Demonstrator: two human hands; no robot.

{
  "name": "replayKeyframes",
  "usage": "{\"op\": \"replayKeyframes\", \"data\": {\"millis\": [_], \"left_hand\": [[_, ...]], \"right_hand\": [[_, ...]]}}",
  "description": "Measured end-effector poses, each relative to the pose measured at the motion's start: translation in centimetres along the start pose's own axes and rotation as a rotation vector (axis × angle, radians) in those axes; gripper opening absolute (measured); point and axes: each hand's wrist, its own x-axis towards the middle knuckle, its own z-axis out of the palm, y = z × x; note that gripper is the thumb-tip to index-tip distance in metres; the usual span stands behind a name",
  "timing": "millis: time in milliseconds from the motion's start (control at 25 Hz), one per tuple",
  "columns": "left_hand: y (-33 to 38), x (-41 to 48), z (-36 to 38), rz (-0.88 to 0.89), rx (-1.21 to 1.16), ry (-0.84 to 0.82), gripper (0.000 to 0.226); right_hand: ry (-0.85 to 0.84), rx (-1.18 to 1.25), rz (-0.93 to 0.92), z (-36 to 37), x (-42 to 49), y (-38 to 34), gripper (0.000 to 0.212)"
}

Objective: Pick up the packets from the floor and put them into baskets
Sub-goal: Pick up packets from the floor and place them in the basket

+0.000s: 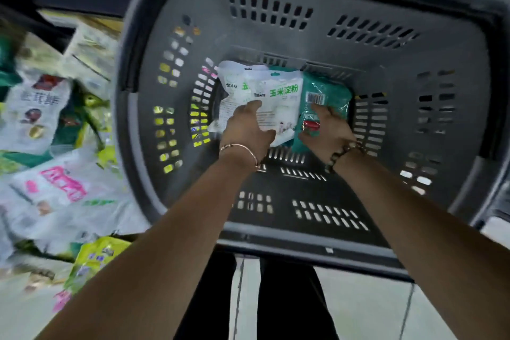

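Under left hand (249,130) and right hand (329,130), partly hidden packets (278,91).
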Motion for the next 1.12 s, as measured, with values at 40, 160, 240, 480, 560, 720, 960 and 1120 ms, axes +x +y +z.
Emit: {"op": "replayKeyframes", "data": {"millis": [40,160,240,480,560,720,960,1120], "left_hand": [[0.0,-1.4,-1.7,0.017,-0.025,0.033,0.064],[-0.1,-5.6,-6.5,0.046,-0.105,0.113,0.061],[-0.8,-8.8,-9.6,0.073,-0.121,0.170,0.056],[-6.5,-17.7,-16.5,0.016,-0.237,0.275,0.057],[-9.7,-19.9,-17.2,-0.059,-0.281,0.286,0.056],[-17.0,-22.4,-16.3,-0.240,-0.351,0.337,0.055],[-26.8,-21.3,-12.0,-0.503,-0.506,0.339,0.061],[-33.3,-17.6,-8.7,-0.562,-0.512,0.325,0.062]], "right_hand": [[-0.004,0.000,-0.041,-0.7,-1.5,-1.4,0.069],[0.033,0.013,-0.150,-2.4,-5.8,-5.8,0.061],[0.049,0.035,-0.225,-2.9,-8.6,-9.2,0.056],[0.047,0.089,-0.402,-1.4,-16.4,-19.3,0.047],[0.010,0.164,-0.444,0.5,-18.8,-22.3,0.043],[-0.141,0.208,-0.537,6.8,-21.1,-26.0,0.043],[-0.330,0.001,-0.414,17.3,-17.0,-25.8,0.040],[-0.329,-0.045,-0.197,23.8,-10.8,-23.8,0.040]]}}
